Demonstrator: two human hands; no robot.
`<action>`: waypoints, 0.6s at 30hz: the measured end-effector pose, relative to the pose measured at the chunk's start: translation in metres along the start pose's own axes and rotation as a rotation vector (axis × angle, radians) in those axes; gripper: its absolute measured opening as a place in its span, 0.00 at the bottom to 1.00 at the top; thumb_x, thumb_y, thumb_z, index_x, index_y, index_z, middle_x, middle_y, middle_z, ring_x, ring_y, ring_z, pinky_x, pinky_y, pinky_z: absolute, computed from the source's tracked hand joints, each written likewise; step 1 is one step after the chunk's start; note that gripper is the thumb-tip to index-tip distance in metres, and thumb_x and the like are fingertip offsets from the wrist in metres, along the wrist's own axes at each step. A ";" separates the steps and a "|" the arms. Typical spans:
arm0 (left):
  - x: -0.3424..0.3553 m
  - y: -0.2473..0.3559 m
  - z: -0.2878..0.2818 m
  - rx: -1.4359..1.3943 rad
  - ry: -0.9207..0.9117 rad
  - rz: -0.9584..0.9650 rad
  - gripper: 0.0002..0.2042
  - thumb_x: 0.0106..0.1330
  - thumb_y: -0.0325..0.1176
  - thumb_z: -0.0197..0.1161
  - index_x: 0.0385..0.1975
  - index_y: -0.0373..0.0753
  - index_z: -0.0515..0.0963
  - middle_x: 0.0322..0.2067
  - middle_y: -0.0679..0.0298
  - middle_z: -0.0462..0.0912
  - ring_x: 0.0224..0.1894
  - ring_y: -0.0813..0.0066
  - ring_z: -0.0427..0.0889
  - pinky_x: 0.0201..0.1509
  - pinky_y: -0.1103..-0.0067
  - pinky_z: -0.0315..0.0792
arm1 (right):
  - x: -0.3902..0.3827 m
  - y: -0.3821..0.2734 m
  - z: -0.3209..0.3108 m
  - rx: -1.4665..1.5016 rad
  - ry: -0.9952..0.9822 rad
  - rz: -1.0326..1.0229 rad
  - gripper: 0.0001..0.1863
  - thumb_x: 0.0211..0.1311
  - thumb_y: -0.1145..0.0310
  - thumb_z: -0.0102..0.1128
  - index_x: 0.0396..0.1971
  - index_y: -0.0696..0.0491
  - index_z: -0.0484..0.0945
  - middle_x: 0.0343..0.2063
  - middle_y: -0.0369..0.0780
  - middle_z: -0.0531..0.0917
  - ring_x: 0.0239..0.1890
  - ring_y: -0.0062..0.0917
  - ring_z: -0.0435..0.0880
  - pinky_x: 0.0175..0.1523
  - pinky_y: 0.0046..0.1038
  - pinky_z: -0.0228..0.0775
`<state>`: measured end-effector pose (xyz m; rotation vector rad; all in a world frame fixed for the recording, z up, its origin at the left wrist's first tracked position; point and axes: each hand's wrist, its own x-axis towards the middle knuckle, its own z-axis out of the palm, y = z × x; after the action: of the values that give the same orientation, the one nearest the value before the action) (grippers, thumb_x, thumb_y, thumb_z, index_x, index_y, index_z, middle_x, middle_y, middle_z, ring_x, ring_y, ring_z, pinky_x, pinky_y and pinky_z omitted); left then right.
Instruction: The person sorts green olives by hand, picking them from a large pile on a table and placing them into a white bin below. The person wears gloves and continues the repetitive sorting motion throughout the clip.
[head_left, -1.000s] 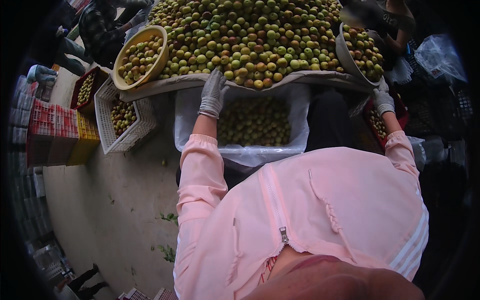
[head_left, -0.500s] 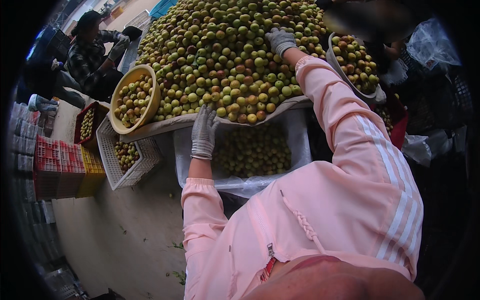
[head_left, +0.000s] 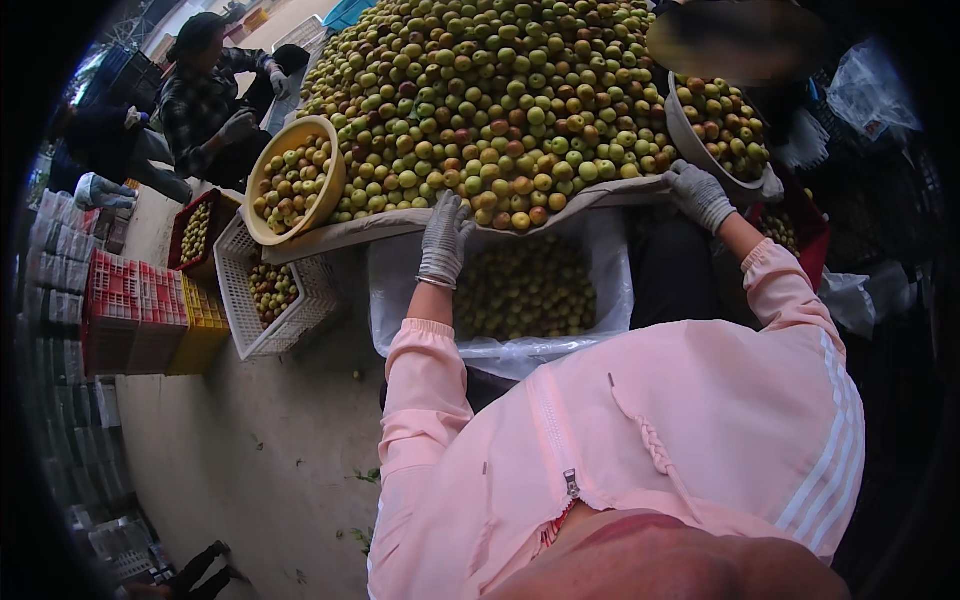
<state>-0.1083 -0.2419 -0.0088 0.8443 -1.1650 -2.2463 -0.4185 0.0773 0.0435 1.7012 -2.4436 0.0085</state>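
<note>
A large heap of small round green and reddish fruits (head_left: pixel 470 110), which look like jujubes, fills the table in front of me. Its front edge is a beige cloth (head_left: pixel 370 233). My left hand (head_left: pixel 443 240), in a pale striped glove, lies with fingers stretched out against the cloth and the lowest fruits; it holds nothing. At the right of the heap, my gloved right hand (head_left: pixel 698 195) has its fingers bent over the cloth's edge, just below a grey bowl (head_left: pixel 690 140) of fruits. Beneath the edge, between my arms, stands a fruit-filled bin with a clear plastic liner (head_left: pixel 612 300).
A yellow bowl (head_left: pixel 335 185) of fruits sits at the heap's left corner. Left of me stand a white crate (head_left: pixel 300 325), a dark red crate (head_left: pixel 185 225) and stacked red and yellow crates (head_left: pixel 135 310). A person (head_left: pixel 200 100) sits beyond them. Plastic bags (head_left: pixel 868 90) hang far right.
My right hand has come back from the top of the heap to the cloth's edge beside the grey bowl. The left hand stays at the front edge; the whole view has shifted slightly.
</note>
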 end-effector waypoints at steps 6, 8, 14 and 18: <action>-0.012 0.001 -0.007 -0.027 0.008 0.021 0.30 0.67 0.41 0.52 0.65 0.38 0.53 0.64 0.54 0.58 0.63 0.57 0.62 0.60 0.64 0.62 | -0.128 0.084 -0.016 -0.339 -0.373 0.409 0.09 0.55 0.70 0.50 0.35 0.51 0.74 0.36 0.45 0.75 0.37 0.39 0.78 0.40 0.41 0.72; -0.007 0.002 -0.007 -0.028 -0.020 0.072 0.30 0.66 0.42 0.52 0.65 0.37 0.53 0.63 0.54 0.58 0.63 0.57 0.62 0.61 0.64 0.61 | -0.141 0.116 -0.019 -0.391 -0.324 0.510 0.10 0.55 0.69 0.49 0.37 0.50 0.75 0.36 0.44 0.75 0.40 0.40 0.78 0.42 0.41 0.71; 0.003 0.001 -0.015 -0.094 0.038 0.016 0.29 0.67 0.44 0.53 0.64 0.39 0.55 0.64 0.51 0.57 0.64 0.54 0.61 0.61 0.61 0.59 | -0.043 0.032 -0.035 0.012 0.108 0.180 0.15 0.48 0.70 0.60 0.39 0.50 0.74 0.38 0.41 0.76 0.43 0.39 0.76 0.44 0.38 0.70; 0.011 -0.001 -0.015 -0.085 0.051 -0.005 0.30 0.68 0.45 0.52 0.65 0.39 0.53 0.64 0.50 0.56 0.65 0.52 0.58 0.63 0.57 0.56 | 0.032 -0.064 -0.027 0.195 0.198 -0.070 0.15 0.49 0.72 0.61 0.39 0.51 0.74 0.37 0.41 0.76 0.41 0.38 0.76 0.44 0.36 0.70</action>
<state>-0.1056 -0.2569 -0.0198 0.8657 -1.0384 -2.2477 -0.3656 0.0278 0.0688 1.7660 -2.3017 0.3991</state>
